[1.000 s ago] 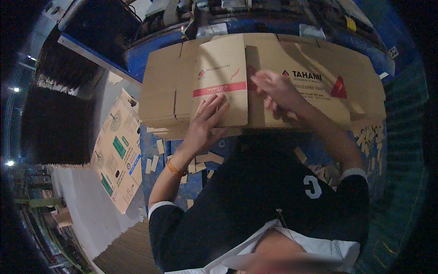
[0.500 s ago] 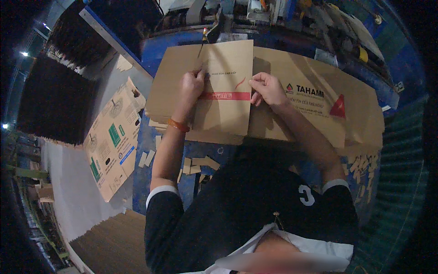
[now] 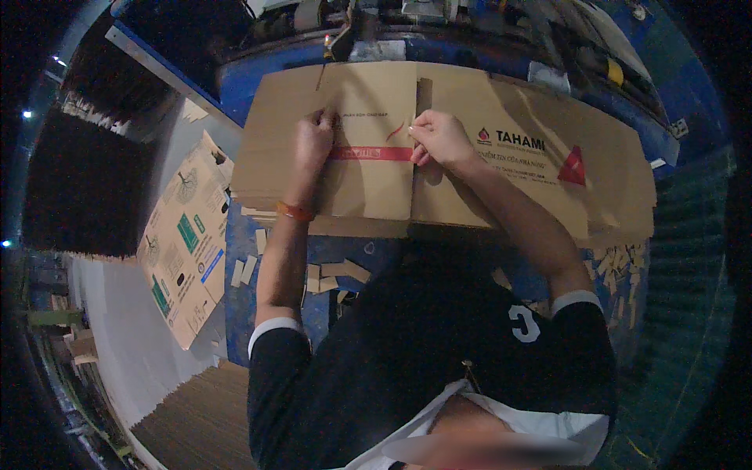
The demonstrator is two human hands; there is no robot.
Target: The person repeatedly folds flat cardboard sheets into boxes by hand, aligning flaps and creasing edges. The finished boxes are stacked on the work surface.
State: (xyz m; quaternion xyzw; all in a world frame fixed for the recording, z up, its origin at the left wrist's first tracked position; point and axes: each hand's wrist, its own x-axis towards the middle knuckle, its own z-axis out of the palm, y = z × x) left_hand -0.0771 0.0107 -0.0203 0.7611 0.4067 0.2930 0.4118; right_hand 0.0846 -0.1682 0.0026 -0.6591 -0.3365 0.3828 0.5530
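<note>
Your fingers (image 3: 323,122) on both hands pinch the folded-over panel of the flat brown cardboard box blank (image 3: 376,157), lying before the blue machine (image 3: 258,74); the fold looks made, pressing seemingly left.

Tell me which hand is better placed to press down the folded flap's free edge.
Probably the right hand: its fingers already pinch the folded cardboard flap at its free edge. The left hand rests further in, by the red stripe.
</note>
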